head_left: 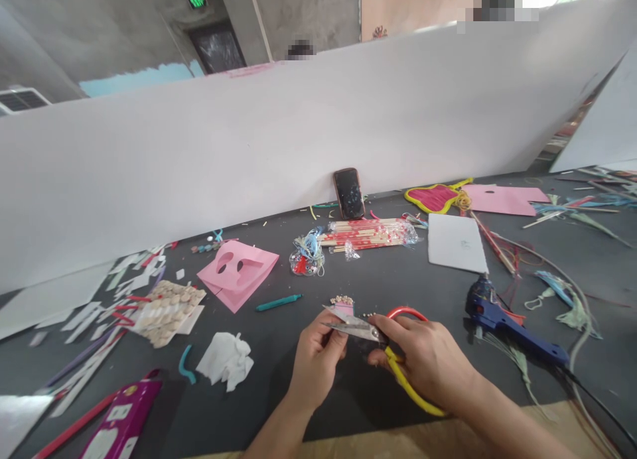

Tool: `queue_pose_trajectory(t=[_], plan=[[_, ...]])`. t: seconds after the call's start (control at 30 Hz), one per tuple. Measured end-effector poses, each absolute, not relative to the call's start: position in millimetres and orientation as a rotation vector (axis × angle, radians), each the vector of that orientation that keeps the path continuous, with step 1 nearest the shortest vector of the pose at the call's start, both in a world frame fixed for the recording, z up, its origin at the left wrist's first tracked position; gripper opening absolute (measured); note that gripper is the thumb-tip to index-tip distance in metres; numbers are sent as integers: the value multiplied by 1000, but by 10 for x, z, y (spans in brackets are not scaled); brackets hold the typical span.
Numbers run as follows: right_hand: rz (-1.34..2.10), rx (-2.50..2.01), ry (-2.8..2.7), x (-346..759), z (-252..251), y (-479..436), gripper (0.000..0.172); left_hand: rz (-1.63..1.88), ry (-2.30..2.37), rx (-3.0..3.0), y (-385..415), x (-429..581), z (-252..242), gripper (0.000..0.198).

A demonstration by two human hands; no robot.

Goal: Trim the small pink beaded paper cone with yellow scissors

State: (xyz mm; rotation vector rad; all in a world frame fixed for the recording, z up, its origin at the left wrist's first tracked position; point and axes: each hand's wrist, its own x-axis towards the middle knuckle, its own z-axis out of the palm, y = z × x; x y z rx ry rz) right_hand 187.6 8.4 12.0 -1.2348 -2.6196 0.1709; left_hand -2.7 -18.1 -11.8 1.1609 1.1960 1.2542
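A: Start at the far left, what lies there?

B: Loose white strips (82, 322), then a purple box (122, 416) near the front, and a panel of small round discs (166, 306) lying behind it

A: And next along?

B: A short blue curl (186, 365), a crumpled white tissue (226, 361) just beside it, and pink folded paper (251, 283) with holes cut in it, farther back. After that comes a teal pen (279, 302), lying crosswise

A: Now the hands?

B: The left hand (316, 359) is curled, thumb and fingers drawn close together at the scissor blades. Whether something is pinched there, I cannot tell. Just beyond its fingertips is a small pinkish piece (343, 308) with tiny pale beads (342, 300) at its far edge

A: What stands behind that?

B: A dark phone (349, 194), upright against the white partition (259, 160), with wrapped sticks (368, 233) in front of it

A: And the scissors (375, 333)?

B: In front of the person, blades parted and pointing left. The right hand (432, 353) is closed around their red and yellow handles

A: Anything farther right?

B: A white square board (456, 243) behind that hand, then a blue glue gun (517, 333), and last a pale tassel (573, 315) near its cable
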Motion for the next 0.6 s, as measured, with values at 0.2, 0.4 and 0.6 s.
queue_pose_trajectory(t=[0.2,0.4,0.6], plan=[[234,-1224,-2647,1868,183,126,72,1198,1182,1168,-176,-47,-65,30],[293,-1148,-2668,1875,148,139,66,1157,1083,1024,-174,-21,-98,30],[263,-1193,-2661,1889,134,113,46,1157,1083,1003,-192,-12,-104,32]])
